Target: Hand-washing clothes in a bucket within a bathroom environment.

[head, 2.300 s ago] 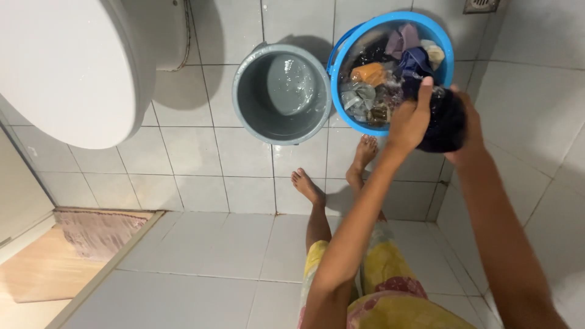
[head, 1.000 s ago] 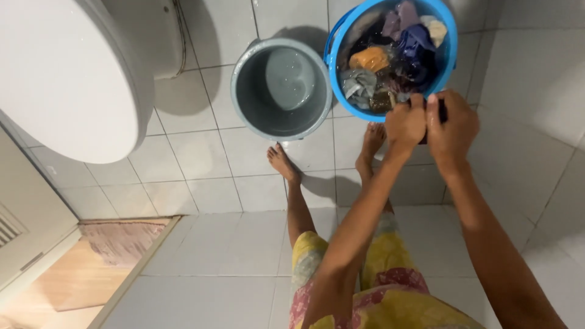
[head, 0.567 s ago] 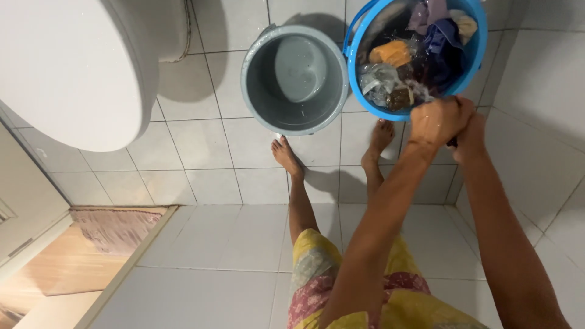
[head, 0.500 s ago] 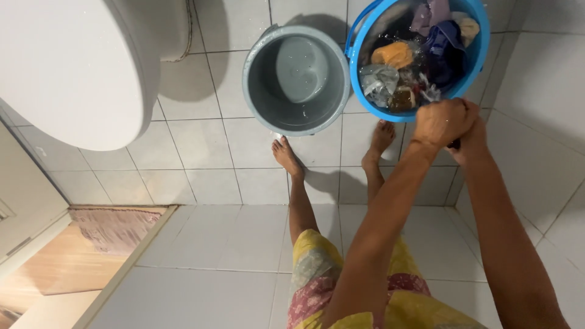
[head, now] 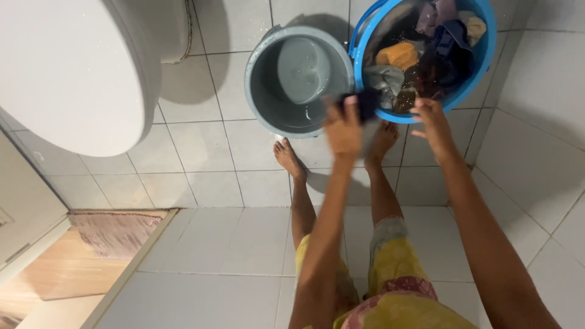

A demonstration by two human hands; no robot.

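My left hand [head: 343,127] is blurred by motion and grips a small wrung dark cloth [head: 365,102] between the two buckets. It hovers at the near rim of the grey bucket [head: 261,85], which holds a little water. My right hand [head: 431,120] hangs with fingers apart and nothing in it, just in front of the blue bucket [head: 476,68]. That bucket is full of water and several soaking clothes, among them an orange piece [head: 396,55] and a dark blue one.
A white toilet [head: 73,67] with its lid shut fills the upper left. My bare feet [head: 286,158] stand on wet white tiles below the buckets. A tiled wall rises at the right. A doorway step and a pinkish mat [head: 109,230] lie at the lower left.
Both hands were squeezing the dark cloth together by the blue bucket. Now they have parted: the left carries the cloth leftward toward the grey bucket, and the right has let go.
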